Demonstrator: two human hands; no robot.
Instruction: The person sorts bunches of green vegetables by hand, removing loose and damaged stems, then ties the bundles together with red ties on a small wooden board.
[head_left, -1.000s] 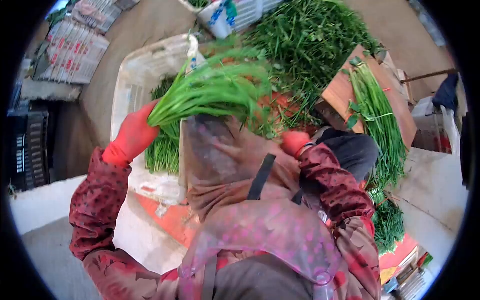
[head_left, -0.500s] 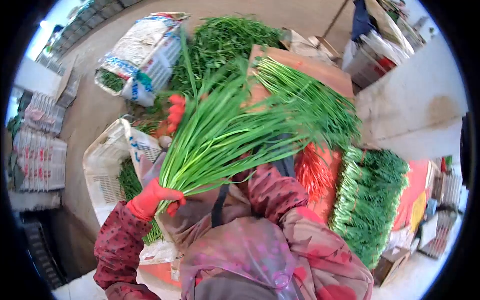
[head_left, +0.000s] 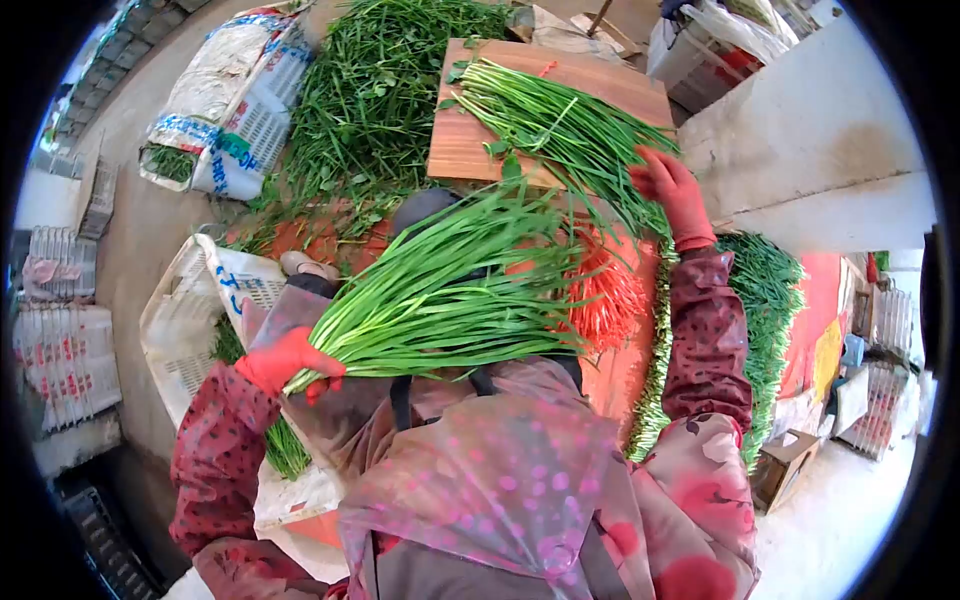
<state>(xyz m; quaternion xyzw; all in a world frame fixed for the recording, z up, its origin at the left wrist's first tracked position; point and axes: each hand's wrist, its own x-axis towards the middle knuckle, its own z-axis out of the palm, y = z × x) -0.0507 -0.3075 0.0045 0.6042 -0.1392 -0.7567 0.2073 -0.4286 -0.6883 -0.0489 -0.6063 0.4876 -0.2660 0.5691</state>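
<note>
My left hand (head_left: pixel 295 362), in a red glove, is closed round the root end of a bunch of long green stalks (head_left: pixel 450 290), whose leaves spread rightward over my lap. My right hand (head_left: pixel 672 192), also red-gloved, is raised at the right with its fingers apart, beside the leafy tips of a second bundle (head_left: pixel 560 115). That bundle lies across a wooden board (head_left: pixel 460 140). Just below the board, a heap of thin red strips (head_left: pixel 605 300) rests on the orange-red surface.
A white plastic crate (head_left: pixel 190 310) with greens stands at the left. Loose greens (head_left: pixel 370 100) are piled beyond it, near a wrapped crate (head_left: pixel 240 100). Rows of bundled greens (head_left: pixel 765 300) lie at the right, by a pale wall (head_left: pixel 810 150).
The view has turned rightward. My right hand has moved from near my lap, across behind the stalks, to the far right. The held bunch is now lower, across my lap.
</note>
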